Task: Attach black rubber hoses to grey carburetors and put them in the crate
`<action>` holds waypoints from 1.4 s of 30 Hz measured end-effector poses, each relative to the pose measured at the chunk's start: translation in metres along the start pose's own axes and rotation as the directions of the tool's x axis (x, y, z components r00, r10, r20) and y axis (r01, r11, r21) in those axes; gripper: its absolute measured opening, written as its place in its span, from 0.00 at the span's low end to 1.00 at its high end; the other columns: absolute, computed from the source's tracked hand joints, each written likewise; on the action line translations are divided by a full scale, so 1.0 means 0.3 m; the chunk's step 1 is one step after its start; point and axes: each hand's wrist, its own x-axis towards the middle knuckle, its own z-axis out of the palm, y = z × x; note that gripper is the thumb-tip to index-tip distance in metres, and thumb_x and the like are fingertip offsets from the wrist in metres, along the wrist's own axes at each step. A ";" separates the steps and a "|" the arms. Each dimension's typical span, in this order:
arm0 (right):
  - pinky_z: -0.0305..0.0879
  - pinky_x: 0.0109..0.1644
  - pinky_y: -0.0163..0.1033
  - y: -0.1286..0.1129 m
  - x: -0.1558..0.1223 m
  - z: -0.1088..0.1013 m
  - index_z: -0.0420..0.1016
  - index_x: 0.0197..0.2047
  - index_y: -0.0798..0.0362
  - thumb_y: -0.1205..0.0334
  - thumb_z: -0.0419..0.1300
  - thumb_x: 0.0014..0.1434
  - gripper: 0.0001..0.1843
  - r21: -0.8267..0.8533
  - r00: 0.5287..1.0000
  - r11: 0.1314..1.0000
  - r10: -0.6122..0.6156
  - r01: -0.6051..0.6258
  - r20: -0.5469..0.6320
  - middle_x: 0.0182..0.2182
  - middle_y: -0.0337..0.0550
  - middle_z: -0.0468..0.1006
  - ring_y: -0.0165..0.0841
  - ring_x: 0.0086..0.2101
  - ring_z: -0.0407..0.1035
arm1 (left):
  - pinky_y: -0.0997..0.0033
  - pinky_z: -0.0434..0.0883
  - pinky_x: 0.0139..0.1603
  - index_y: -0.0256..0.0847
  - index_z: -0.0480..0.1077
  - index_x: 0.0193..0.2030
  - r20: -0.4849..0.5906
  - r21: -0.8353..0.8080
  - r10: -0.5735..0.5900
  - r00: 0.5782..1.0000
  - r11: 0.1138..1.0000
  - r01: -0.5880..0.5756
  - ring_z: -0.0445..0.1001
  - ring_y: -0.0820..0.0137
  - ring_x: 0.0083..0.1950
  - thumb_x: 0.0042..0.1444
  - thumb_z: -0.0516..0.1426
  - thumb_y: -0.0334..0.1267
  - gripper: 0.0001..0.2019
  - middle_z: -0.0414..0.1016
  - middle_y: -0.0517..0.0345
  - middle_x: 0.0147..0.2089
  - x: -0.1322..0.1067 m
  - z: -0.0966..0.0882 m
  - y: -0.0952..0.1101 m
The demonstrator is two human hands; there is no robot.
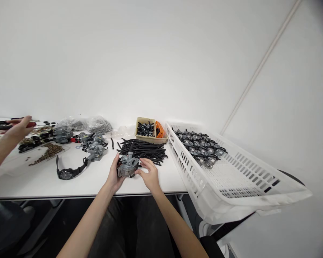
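Note:
A grey metal carburetor (128, 165) is held up over the front of the white table. My left hand (114, 176) is wrapped around its left side and underside. At its right side, my right hand (150, 174) has thumb and fingers closed on the edge, by a dark strip that looks like a short hose; the exact grip is partly hidden. Right behind the carburetor lies a pile of black rubber hoses (148, 148). Several more carburetors (94, 146) stand on the table to the left of my hands.
A white plastic crate (174, 148) with rows of carburetors (201, 145) stands at right. Behind the hoses are a beige bin (137, 129) of small clips and an orange basket (159, 129). A black watch (67, 174) lies left. Another person's hand (20, 129) works at far left near brass parts (48, 152).

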 end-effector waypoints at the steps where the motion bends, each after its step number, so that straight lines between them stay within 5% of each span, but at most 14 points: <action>1: 0.71 0.50 0.47 -0.004 0.000 0.000 0.78 0.46 0.46 0.57 0.73 0.38 0.28 0.012 1.000 1.000 0.007 -0.008 0.021 0.46 0.46 0.75 0.40 0.44 0.71 | 0.69 0.75 0.33 0.35 0.73 0.41 -0.002 0.004 -0.006 1.000 1.000 0.006 0.79 0.64 0.33 0.56 0.54 0.51 0.20 0.79 0.51 0.33 -0.002 -0.001 0.001; 11: 0.62 0.59 0.49 0.002 0.005 -0.010 0.80 0.41 0.47 0.58 0.74 0.38 0.23 0.106 0.988 0.994 -0.035 0.019 0.149 0.51 0.48 0.72 0.41 0.51 0.67 | 0.65 0.75 0.34 0.31 0.72 0.49 0.071 -0.001 -0.090 0.993 0.996 0.090 0.79 0.59 0.38 0.56 0.51 0.56 0.28 0.79 0.43 0.40 -0.017 0.003 0.005; 16: 0.60 0.60 0.52 0.011 0.004 0.002 0.79 0.40 0.50 0.58 0.75 0.34 0.26 0.274 0.984 0.959 0.019 -0.069 0.179 0.56 0.51 0.69 0.45 0.55 0.65 | 0.64 0.75 0.34 0.31 0.72 0.49 0.086 0.012 -0.102 0.991 0.995 0.101 0.79 0.58 0.38 0.57 0.50 0.57 0.29 0.79 0.42 0.39 -0.017 0.002 0.003; 25: 0.56 0.62 0.53 -0.024 0.002 -0.008 0.66 0.55 0.47 0.53 0.77 0.26 0.51 0.366 0.965 0.917 0.066 -0.160 0.255 0.55 0.53 0.71 0.44 0.57 0.63 | 0.63 0.75 0.34 0.32 0.72 0.48 0.077 0.063 -0.134 0.988 0.990 0.129 0.79 0.58 0.34 0.58 0.49 0.55 0.27 0.80 0.45 0.34 -0.033 0.016 0.000; 33: 0.65 0.55 0.48 -0.031 -0.005 -0.011 0.58 0.63 0.44 0.53 0.76 0.27 0.58 0.405 0.932 0.888 0.066 -0.219 0.357 0.57 0.51 0.69 0.43 0.57 0.64 | 0.66 0.74 0.30 0.33 0.73 0.45 0.058 0.111 -0.129 0.990 0.986 0.122 0.79 0.59 0.34 0.56 0.53 0.55 0.25 0.80 0.46 0.33 -0.027 0.012 -0.007; 42: 0.56 0.61 0.52 -0.021 -0.012 -0.009 0.48 0.67 0.45 0.51 0.76 0.29 0.64 0.411 0.913 0.871 0.096 -0.270 0.396 0.61 0.52 0.63 0.40 0.59 0.60 | 0.68 0.73 0.28 0.33 0.73 0.43 0.067 0.135 -0.121 0.990 0.985 0.111 0.79 0.60 0.32 0.55 0.54 0.54 0.23 0.80 0.47 0.32 -0.035 0.019 -0.006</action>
